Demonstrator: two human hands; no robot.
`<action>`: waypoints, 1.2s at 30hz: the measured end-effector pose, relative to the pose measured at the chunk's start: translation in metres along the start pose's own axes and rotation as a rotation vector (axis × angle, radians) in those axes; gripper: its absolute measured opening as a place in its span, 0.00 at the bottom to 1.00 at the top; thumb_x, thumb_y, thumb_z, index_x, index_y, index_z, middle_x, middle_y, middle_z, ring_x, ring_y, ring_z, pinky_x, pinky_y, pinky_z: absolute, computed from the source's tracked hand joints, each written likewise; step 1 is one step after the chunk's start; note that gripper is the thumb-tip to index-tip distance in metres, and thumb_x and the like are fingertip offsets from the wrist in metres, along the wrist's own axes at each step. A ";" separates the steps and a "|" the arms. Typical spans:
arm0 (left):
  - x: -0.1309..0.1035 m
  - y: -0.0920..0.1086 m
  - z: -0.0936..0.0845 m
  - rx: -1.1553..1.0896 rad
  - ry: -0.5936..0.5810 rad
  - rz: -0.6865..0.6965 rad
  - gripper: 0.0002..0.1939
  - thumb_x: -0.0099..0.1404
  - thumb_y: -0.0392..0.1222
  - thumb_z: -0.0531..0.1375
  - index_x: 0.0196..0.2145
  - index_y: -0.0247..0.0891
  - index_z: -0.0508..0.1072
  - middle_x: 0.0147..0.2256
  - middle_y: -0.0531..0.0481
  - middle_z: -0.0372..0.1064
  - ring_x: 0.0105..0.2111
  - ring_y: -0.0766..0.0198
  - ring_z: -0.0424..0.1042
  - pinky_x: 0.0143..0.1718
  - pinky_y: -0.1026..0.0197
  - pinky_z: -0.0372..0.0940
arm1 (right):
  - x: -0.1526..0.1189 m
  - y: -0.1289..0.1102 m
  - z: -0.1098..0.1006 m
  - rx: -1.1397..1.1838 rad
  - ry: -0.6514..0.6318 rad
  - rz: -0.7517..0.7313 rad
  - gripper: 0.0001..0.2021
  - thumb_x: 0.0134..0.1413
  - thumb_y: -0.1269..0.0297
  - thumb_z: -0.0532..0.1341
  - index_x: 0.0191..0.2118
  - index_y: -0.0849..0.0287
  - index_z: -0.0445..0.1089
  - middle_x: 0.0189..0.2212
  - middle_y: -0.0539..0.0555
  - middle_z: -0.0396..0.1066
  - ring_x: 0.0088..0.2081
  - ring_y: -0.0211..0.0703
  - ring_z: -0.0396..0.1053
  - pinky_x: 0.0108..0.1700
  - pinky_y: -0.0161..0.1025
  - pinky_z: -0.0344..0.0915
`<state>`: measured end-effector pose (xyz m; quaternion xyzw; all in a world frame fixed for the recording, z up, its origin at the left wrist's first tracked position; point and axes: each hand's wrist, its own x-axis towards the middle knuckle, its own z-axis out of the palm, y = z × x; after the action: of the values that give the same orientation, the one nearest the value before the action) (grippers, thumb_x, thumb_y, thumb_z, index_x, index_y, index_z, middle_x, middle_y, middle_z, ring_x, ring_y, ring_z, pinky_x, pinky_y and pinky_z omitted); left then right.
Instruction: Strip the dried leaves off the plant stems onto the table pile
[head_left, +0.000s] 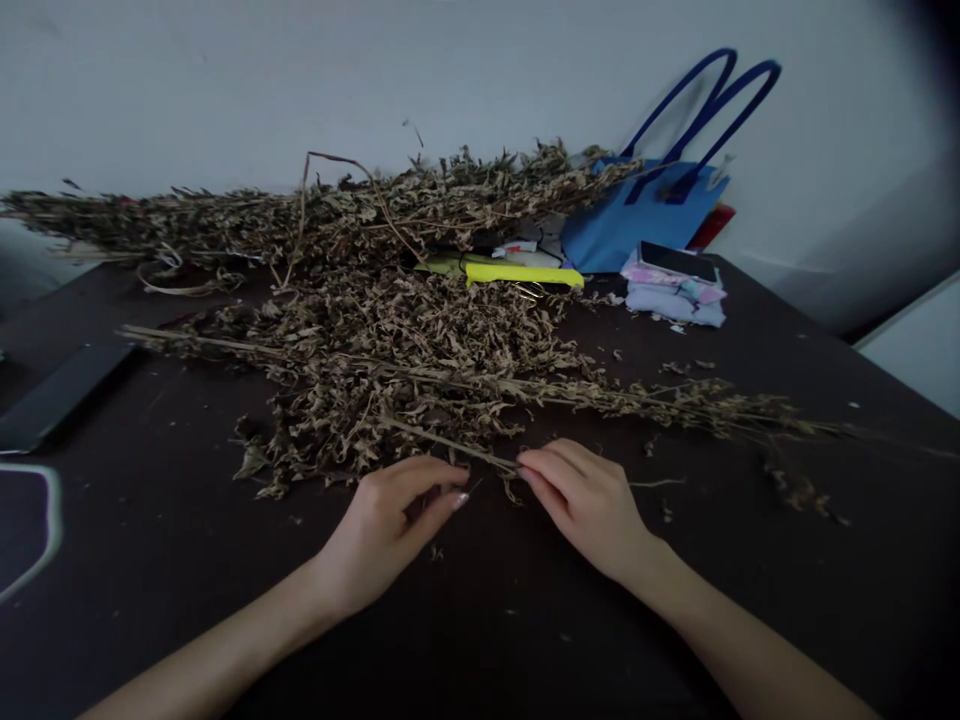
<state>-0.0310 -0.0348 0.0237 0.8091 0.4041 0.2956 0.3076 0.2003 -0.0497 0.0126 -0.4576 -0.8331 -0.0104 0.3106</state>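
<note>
Both hands pinch one dried stem [491,461] at the near edge of the herb pile [390,350]: left hand [394,520], right hand [581,495]. Behind the pile a blue bag [637,215] leans; its contents are hidden.

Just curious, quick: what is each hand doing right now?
Left hand: fingers pinched on a thin dried stem.
Right hand: fingertips pinched on the same stem.

We lose both forearms off the bottom edge, the tray [26,520] is cut at left, and the herb pile [390,340] buries the yellow tool [525,274].
</note>
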 end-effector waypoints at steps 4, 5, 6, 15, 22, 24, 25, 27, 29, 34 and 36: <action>0.000 0.009 0.006 -0.403 -0.133 -0.314 0.13 0.63 0.45 0.57 0.42 0.36 0.74 0.38 0.46 0.74 0.23 0.70 0.69 0.25 0.67 0.67 | -0.002 -0.013 0.001 0.059 -0.011 -0.004 0.07 0.58 0.71 0.54 0.36 0.60 0.71 0.30 0.53 0.70 0.31 0.37 0.68 0.34 0.35 0.64; 0.000 0.010 0.008 -0.461 -0.139 -0.344 0.14 0.62 0.46 0.57 0.41 0.35 0.74 0.38 0.45 0.73 0.22 0.71 0.68 0.25 0.67 0.66 | -0.003 -0.016 0.001 0.071 -0.015 -0.012 0.07 0.58 0.71 0.55 0.36 0.60 0.71 0.30 0.53 0.70 0.31 0.37 0.68 0.34 0.35 0.64; -0.001 0.010 0.009 -0.505 -0.144 -0.365 0.14 0.62 0.46 0.58 0.40 0.34 0.74 0.38 0.45 0.73 0.22 0.70 0.68 0.25 0.66 0.66 | -0.003 -0.019 0.002 0.073 -0.020 -0.024 0.07 0.58 0.71 0.55 0.36 0.60 0.71 0.30 0.53 0.71 0.32 0.37 0.68 0.34 0.35 0.64; -0.003 0.014 0.016 -0.589 -0.179 -0.418 0.12 0.61 0.47 0.58 0.30 0.34 0.74 0.29 0.49 0.72 0.20 0.71 0.65 0.23 0.67 0.63 | -0.006 -0.024 0.005 -0.019 -0.043 -0.106 0.08 0.58 0.71 0.54 0.34 0.61 0.71 0.29 0.54 0.71 0.32 0.39 0.66 0.35 0.37 0.64; -0.002 0.013 0.017 -0.557 -0.146 -0.434 0.13 0.61 0.46 0.58 0.27 0.34 0.72 0.26 0.49 0.71 0.19 0.71 0.64 0.22 0.67 0.62 | -0.007 -0.025 0.007 0.065 -0.012 -0.132 0.08 0.57 0.72 0.55 0.40 0.61 0.70 0.32 0.56 0.72 0.36 0.42 0.68 0.38 0.40 0.67; -0.001 0.010 0.015 -0.542 -0.125 -0.439 0.13 0.61 0.46 0.57 0.26 0.34 0.71 0.24 0.50 0.70 0.19 0.71 0.64 0.21 0.68 0.60 | -0.004 -0.022 -0.001 0.193 0.031 -0.100 0.11 0.57 0.73 0.55 0.45 0.60 0.68 0.37 0.57 0.71 0.40 0.43 0.68 0.42 0.42 0.67; -0.001 0.009 0.014 -0.540 -0.115 -0.452 0.13 0.62 0.46 0.57 0.26 0.34 0.71 0.22 0.51 0.69 0.18 0.71 0.64 0.20 0.68 0.58 | -0.002 -0.019 -0.006 0.250 0.068 -0.067 0.13 0.57 0.73 0.54 0.47 0.60 0.67 0.39 0.57 0.71 0.42 0.44 0.68 0.43 0.44 0.67; 0.001 0.006 0.013 -0.547 -0.094 -0.482 0.14 0.62 0.46 0.57 0.25 0.34 0.70 0.19 0.53 0.66 0.17 0.71 0.62 0.19 0.69 0.56 | 0.002 -0.012 -0.018 0.282 0.192 0.044 0.14 0.56 0.74 0.53 0.47 0.58 0.67 0.42 0.57 0.69 0.45 0.45 0.67 0.46 0.46 0.65; 0.002 0.004 0.012 -0.578 -0.069 -0.501 0.14 0.62 0.46 0.57 0.25 0.34 0.69 0.19 0.53 0.66 0.17 0.72 0.61 0.18 0.69 0.55 | 0.005 -0.003 -0.028 0.242 0.299 0.161 0.13 0.57 0.73 0.53 0.45 0.57 0.68 0.42 0.57 0.69 0.45 0.46 0.67 0.46 0.47 0.64; 0.004 -0.001 0.011 -0.655 0.009 -0.508 0.14 0.62 0.47 0.57 0.25 0.34 0.68 0.23 0.52 0.69 0.17 0.73 0.60 0.17 0.69 0.53 | 0.008 0.011 -0.029 0.260 0.043 0.176 0.12 0.61 0.65 0.50 0.45 0.58 0.67 0.37 0.56 0.69 0.41 0.44 0.67 0.41 0.43 0.65; 0.004 -0.002 0.011 -0.664 0.037 -0.514 0.14 0.62 0.47 0.57 0.25 0.34 0.67 0.22 0.52 0.68 0.17 0.73 0.60 0.17 0.69 0.53 | 0.007 0.010 -0.024 0.283 -0.095 0.139 0.12 0.61 0.62 0.51 0.45 0.58 0.67 0.35 0.56 0.70 0.38 0.42 0.67 0.39 0.41 0.65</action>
<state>-0.0216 -0.0330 0.0158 0.5337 0.4809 0.3378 0.6081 0.2176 -0.0454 0.0325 -0.4659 -0.8061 0.1503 0.3324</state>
